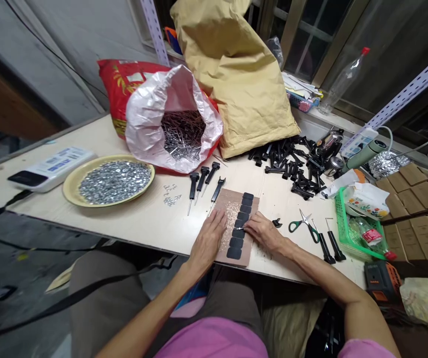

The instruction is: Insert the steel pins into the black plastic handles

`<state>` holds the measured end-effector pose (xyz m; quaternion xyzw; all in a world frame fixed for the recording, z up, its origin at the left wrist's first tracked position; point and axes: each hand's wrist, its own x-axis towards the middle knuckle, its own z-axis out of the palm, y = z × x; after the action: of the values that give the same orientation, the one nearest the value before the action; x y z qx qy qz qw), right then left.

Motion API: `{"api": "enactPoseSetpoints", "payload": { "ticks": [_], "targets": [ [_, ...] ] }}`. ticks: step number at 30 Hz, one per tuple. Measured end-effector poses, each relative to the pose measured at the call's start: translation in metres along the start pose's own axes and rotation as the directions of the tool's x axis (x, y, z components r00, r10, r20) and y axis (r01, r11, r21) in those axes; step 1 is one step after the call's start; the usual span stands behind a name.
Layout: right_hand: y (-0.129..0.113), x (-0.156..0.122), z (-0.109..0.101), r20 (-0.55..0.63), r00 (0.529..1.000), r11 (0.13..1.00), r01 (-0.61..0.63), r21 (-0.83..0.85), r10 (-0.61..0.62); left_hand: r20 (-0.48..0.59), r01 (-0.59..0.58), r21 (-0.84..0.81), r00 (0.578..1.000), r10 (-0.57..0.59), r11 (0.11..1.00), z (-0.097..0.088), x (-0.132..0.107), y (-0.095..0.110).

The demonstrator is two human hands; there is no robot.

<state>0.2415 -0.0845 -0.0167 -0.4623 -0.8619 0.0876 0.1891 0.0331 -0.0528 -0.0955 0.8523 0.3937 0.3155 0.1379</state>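
A brown board (226, 248) lies at the table's front edge, with a column of black rounded pads (236, 242) along it and pale specks scattered beside them. My left hand (211, 233) rests flat on the board's left side, fingers stretched out. Over the pads, my right hand (264, 229) pinches a small shiny metal piece (239, 228), too small to name, which touches one pad. Behind the board lie several black-handled tools with thin metal shafts (217, 193). Small silver pieces (171, 195) are scattered to their left. A little black part (276, 223) sits right of my right hand.
A plate (72, 195) of small metal pieces stands left, beside a white device (52, 169). Behind are an open sack (143, 119) of metal rods, a yellow paper bag (251, 84) and black plastic parts (292, 164). Scissors (304, 221) and a green basket (343, 223) stand right.
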Motion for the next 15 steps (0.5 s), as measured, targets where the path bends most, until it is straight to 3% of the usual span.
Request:
{"api": "enactPoseSetpoints", "payload": {
  "ticks": [10,15],
  "targets": [
    [0.005,0.001,0.004,-0.003,0.999,0.999,-0.033,0.012,0.033,-0.005,-0.002,0.006,1.0,0.002,1.0,0.006,0.0,-0.005],
    [0.012,0.013,0.001,-0.071,0.984,0.986,-0.165,-0.027,0.163,0.012,0.031,-0.005,0.999,-0.031,1.0,0.006,0.002,-0.004]
  ]
}}
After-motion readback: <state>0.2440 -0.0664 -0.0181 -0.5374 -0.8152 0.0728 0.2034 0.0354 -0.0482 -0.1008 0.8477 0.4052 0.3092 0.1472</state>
